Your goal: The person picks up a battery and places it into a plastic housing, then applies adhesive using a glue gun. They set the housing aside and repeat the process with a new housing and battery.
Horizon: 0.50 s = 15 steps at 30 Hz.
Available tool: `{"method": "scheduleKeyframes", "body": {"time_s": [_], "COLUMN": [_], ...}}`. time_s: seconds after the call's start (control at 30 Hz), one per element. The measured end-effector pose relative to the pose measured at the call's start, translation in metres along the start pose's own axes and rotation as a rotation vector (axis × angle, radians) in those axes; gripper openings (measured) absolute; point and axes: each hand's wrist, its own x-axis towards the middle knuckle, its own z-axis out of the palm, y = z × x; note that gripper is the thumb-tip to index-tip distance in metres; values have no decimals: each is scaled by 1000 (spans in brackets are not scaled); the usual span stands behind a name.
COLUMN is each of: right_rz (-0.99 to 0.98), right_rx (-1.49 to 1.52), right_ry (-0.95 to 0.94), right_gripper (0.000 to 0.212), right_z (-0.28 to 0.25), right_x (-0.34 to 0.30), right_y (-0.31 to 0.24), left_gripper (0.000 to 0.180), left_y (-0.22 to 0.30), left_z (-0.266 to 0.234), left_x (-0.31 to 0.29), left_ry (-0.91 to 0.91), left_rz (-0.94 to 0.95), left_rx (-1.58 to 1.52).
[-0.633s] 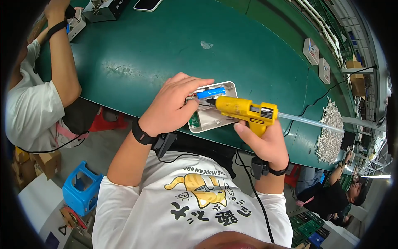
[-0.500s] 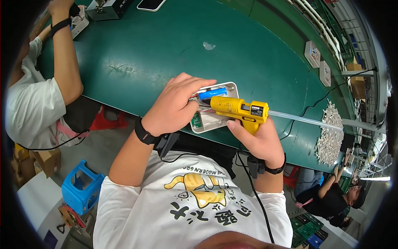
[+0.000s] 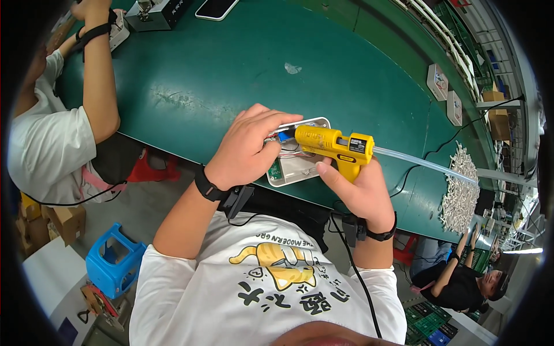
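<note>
My right hand (image 3: 362, 193) is wrapped round the grip of a yellow glue gun (image 3: 332, 144), with a long clear glue stick (image 3: 415, 161) running out of its back end. The gun's dark nozzle lies over a blue cylindrical battery (image 3: 284, 136), now mostly hidden behind the gun. That battery sits in an open white plastic housing (image 3: 300, 173), along with a green circuit board (image 3: 275, 170) and thin red and white wires. My left hand (image 3: 249, 141) grips the housing's left side, fingers over the far rim and thumb at the battery's end.
Two more white housings (image 3: 437, 82) lie at the far right of the green table (image 3: 231, 69). A heap of small white parts (image 3: 460, 187) covers the right end. A phone (image 3: 217, 8) and metal box (image 3: 156, 14) lie far left. Co-workers sit left and right; a black cable crosses the right.
The glue gun's nozzle has moved up and over the battery, covering more of it. My left hand stays on the housing. The co-worker at right has shifted their arms.
</note>
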Motion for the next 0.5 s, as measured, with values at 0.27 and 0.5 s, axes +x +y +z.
{"method": "scheduleKeyframes", "body": {"time_s": [0.27, 0.5], "right_rz": [36, -322], "right_rx": [221, 859], "right_ry": [156, 178], "right_gripper": [23, 25], "right_z": [-55, -135], "right_x": [-18, 51], "right_y": [10, 65], "left_gripper": [49, 40], "left_y": [30, 16], "left_z": [-13, 3], "left_x": [-9, 64], "left_ry": [19, -153], "left_rz": [-213, -380], "left_rx": [4, -352]}}
